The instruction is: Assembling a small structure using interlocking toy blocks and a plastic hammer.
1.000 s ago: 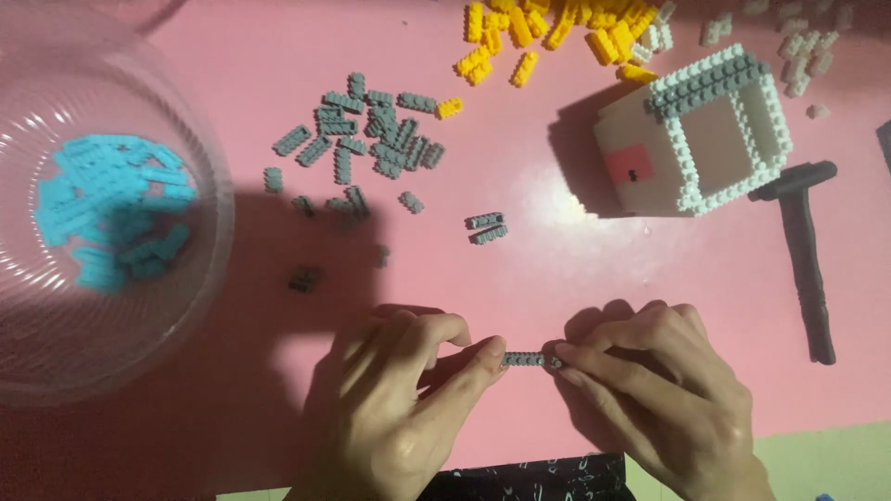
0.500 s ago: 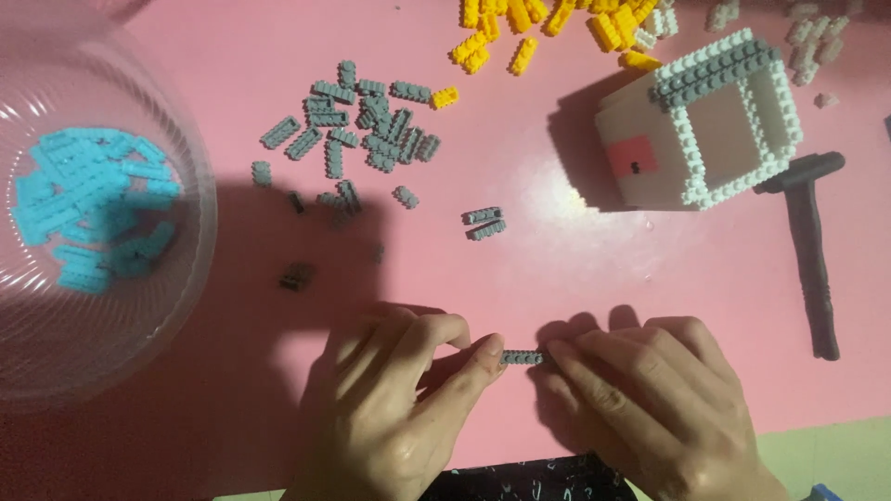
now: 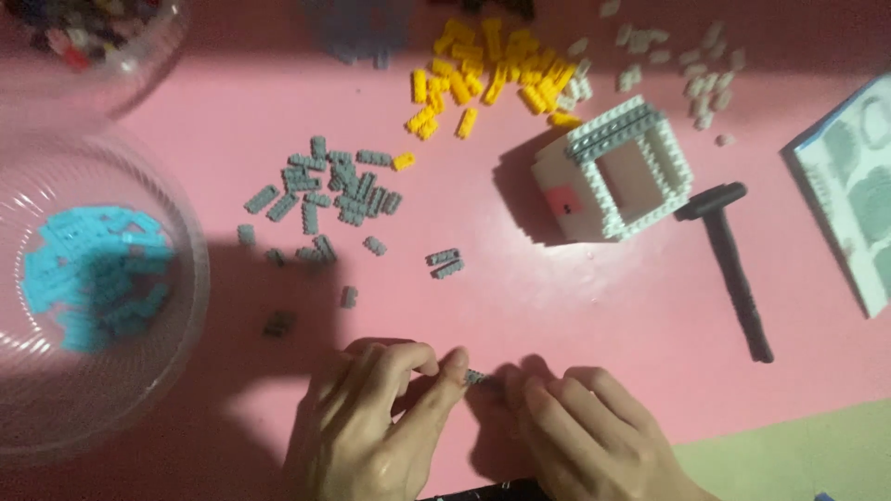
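Observation:
My left hand and my right hand meet at the near edge of the pink table, both pinching a short strip of small grey bricks between their fingertips. Only the strip's middle shows; its ends are hidden by my fingers. Beyond my hands lies a loose pile of grey bricks, with two joined grey pieces lying apart from it.
A clear bowl with blue bricks stands at the left. A white brick box, a yellow brick pile, pale bricks, a dark hammer-shaped tool and a booklet lie farther back and right.
The view has shifted, so everything sits lower and more to the left in the frame. My hands keep pinching the grey strip, now closer together with less of it showing.

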